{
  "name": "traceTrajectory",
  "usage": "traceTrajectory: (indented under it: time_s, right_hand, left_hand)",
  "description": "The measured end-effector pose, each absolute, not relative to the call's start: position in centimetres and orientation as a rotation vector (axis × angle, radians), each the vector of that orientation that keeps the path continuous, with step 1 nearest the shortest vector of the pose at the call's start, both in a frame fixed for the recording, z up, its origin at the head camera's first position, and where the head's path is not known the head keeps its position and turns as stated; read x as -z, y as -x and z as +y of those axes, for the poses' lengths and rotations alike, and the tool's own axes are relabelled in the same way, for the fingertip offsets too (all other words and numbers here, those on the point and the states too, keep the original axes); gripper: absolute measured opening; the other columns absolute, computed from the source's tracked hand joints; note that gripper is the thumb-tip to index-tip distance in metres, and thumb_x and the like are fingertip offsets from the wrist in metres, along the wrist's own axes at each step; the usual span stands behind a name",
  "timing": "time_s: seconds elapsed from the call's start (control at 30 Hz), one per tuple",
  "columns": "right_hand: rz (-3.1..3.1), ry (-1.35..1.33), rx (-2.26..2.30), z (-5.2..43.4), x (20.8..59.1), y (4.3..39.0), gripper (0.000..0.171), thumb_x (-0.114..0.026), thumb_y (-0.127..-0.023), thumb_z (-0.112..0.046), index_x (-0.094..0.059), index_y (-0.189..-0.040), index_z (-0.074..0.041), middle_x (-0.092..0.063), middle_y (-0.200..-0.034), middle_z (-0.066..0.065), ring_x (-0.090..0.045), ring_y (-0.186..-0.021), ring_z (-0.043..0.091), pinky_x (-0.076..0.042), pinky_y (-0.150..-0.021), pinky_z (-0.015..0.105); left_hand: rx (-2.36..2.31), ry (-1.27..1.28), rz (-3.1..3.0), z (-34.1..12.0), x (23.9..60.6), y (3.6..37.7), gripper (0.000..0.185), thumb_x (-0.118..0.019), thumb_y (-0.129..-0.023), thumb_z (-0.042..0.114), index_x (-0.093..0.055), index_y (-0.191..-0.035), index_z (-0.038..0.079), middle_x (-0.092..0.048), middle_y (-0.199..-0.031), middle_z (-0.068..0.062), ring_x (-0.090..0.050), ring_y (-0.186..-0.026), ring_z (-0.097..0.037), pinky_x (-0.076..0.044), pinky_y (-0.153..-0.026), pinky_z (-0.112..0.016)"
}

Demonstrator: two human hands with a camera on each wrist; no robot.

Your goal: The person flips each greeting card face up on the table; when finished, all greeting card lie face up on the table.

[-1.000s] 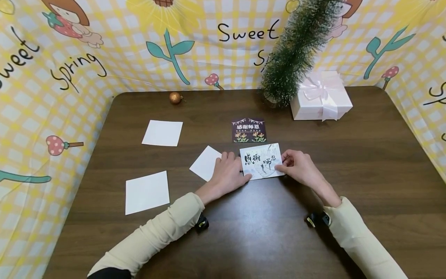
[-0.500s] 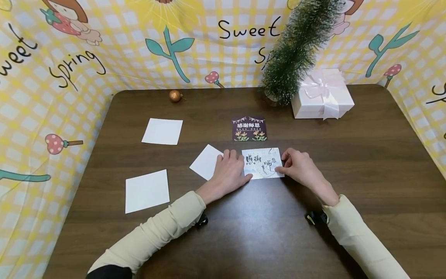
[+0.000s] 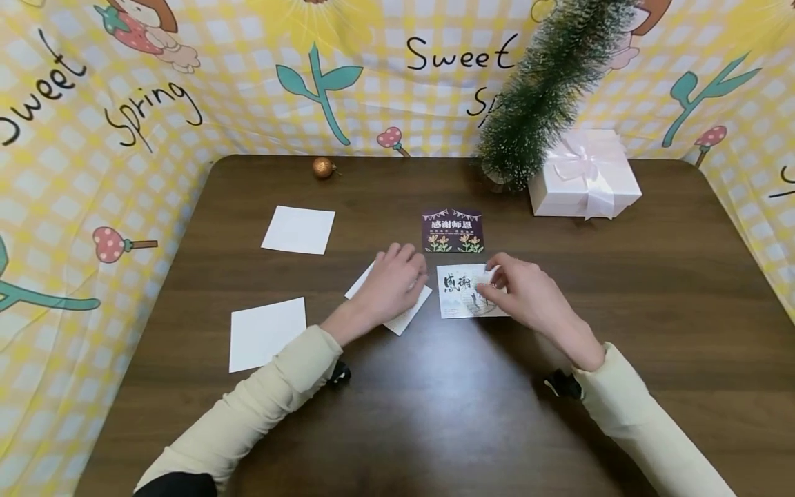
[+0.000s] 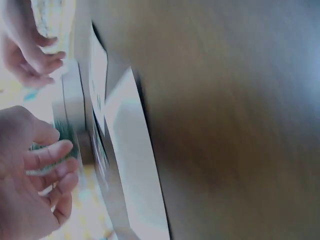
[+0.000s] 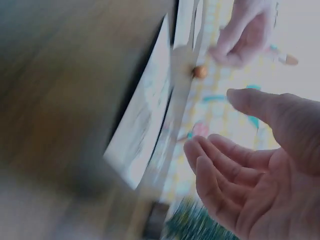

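Note:
A card with black brush lettering (image 3: 456, 304) lies flat on the table. My right hand (image 3: 528, 293) hovers over its right side and hides part of the writing. In the right wrist view, the fingers (image 5: 225, 185) are loosely bent, with a gap to the thumb and nothing between them. My left hand (image 3: 388, 283) is above a tilted blank white card (image 3: 410, 314), covering its middle. The left wrist view has that hand's fingers (image 4: 55, 175) relaxed and apart from the card. Just behind the lettered card lies a dark purple card with flowers (image 3: 453, 231).
Two more blank white cards lie at the left, one farther back (image 3: 298, 230) and one nearer (image 3: 267, 335). Along the back edge are a gold bauble (image 3: 323, 168), a small artificial pine tree (image 3: 528, 124) and a white ribboned gift box (image 3: 584, 179).
My right hand has let go of the lettered card, now flat, and moved left over it. My left hand has left that card's edge and shifted left over the blank one.

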State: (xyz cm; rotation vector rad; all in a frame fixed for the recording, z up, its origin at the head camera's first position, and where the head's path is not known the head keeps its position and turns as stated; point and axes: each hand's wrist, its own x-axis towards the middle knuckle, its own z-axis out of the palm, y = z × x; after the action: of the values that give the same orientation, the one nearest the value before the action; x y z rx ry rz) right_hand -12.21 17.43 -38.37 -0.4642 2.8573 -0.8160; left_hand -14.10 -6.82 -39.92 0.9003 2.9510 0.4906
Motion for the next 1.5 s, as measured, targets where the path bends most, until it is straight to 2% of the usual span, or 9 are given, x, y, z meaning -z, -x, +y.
traceTrajectory:
  time_s: [0.1,0.23,0.43,0.83,0.93,1.07,1.17,1.3,1.5]
  right_hand:
    - [2.872,0.636,0.775,15.3,37.8,12.2,0.045,-0.069,-0.090,-0.030,-0.059,-0.122,-0.001,-0.066,-0.116,0.017,-0.064,-0.104,0.032,-0.052,-0.083,0.050]
    - [2.867,0.897,0.658,12.6,37.6,12.2,0.061,-0.074,-0.087,-0.032,-0.052,-0.132,0.003,-0.056,-0.131,0.022,-0.054,-0.121,0.036,-0.047,-0.096,0.049]
    - [2.813,1.168,0.409,9.2,38.0,12.0,0.076,-0.076,-0.084,-0.037,-0.046,-0.137,0.009,-0.051,-0.137,0.024,-0.050,-0.127,0.036,-0.044,-0.102,0.046]
    - [2.689,1.257,0.097,6.1,39.4,11.6,0.091,-0.072,-0.083,-0.050,-0.040,-0.141,0.012,-0.041,-0.146,0.027,-0.041,-0.136,0.037,-0.036,-0.109,0.045]
    - [2.670,1.282,0.025,5.6,39.6,11.6,0.087,-0.070,-0.085,-0.050,-0.041,-0.140,0.011,-0.042,-0.145,0.026,-0.041,-0.136,0.037,-0.036,-0.109,0.045]
    - [2.657,1.363,-0.071,5.5,39.7,11.6,0.072,-0.066,-0.089,-0.048,-0.051,-0.133,0.007,-0.050,-0.139,0.023,-0.047,-0.130,0.035,-0.041,-0.105,0.046]
    - [2.667,1.447,-0.057,5.8,39.6,11.6,0.052,-0.062,-0.093,-0.046,-0.059,-0.119,0.000,-0.059,-0.125,0.016,-0.056,-0.121,0.031,-0.047,-0.098,0.044]
    - [2.680,1.572,0.053,6.4,39.3,11.5,0.032,-0.057,-0.098,-0.038,-0.060,-0.104,-0.007,-0.063,-0.107,0.008,-0.063,-0.107,0.027,-0.052,-0.088,0.040]
    - [2.731,1.704,0.189,7.6,39.1,11.8,0.027,-0.054,-0.100,-0.024,-0.064,-0.117,-0.006,-0.068,-0.117,0.009,-0.065,-0.107,0.024,-0.055,-0.083,0.037]
  left_hand:
    - [-0.453,-0.909,2.970,-9.0,39.9,15.0,0.014,-0.053,-0.095,0.008,-0.065,-0.102,0.005,-0.060,-0.103,-0.009,-0.050,-0.101,-0.028,-0.041,-0.083,-0.042]
    - [-0.401,-0.904,2.957,-11.7,40.4,15.5,0.026,-0.050,-0.093,0.001,-0.064,-0.114,0.002,-0.062,-0.116,-0.011,-0.051,-0.110,-0.032,-0.040,-0.086,-0.047]
    - [-0.357,-0.908,2.930,-14.4,41.1,15.5,0.036,-0.051,-0.090,-0.003,-0.062,-0.123,0.003,-0.059,-0.130,-0.012,-0.049,-0.120,-0.033,-0.039,-0.089,-0.049]
    - [-0.184,-0.999,2.857,-15.0,41.1,15.4,0.046,-0.056,-0.087,-0.002,-0.057,-0.134,0.002,-0.053,-0.141,-0.010,-0.045,-0.127,-0.031,-0.038,-0.091,-0.047]
    - [-0.163,-1.008,2.854,-15.0,41.0,15.4,0.046,-0.057,-0.088,-0.001,-0.057,-0.134,0.002,-0.054,-0.140,-0.011,-0.045,-0.127,-0.031,-0.038,-0.091,-0.047]
    - [-0.149,-1.032,2.850,-15.1,41.0,15.5,0.044,-0.057,-0.090,-0.001,-0.056,-0.134,0.002,-0.053,-0.141,-0.011,-0.045,-0.127,-0.031,-0.038,-0.091,-0.047]
    - [-0.153,-1.050,2.829,-15.2,40.9,15.6,0.046,-0.058,-0.090,-0.003,-0.055,-0.135,0.002,-0.052,-0.142,-0.011,-0.044,-0.128,-0.031,-0.038,-0.091,-0.047]
    - [-0.164,-1.054,2.767,-15.7,40.5,15.8,0.053,-0.060,-0.088,-0.007,-0.052,-0.139,0.003,-0.049,-0.145,-0.010,-0.042,-0.131,-0.032,-0.038,-0.092,-0.049]
    - [-0.284,-0.999,2.658,-16.7,40.1,16.3,0.065,-0.056,-0.084,-0.016,-0.047,-0.144,0.006,-0.044,-0.149,-0.010,-0.037,-0.136,-0.035,-0.034,-0.100,-0.061]
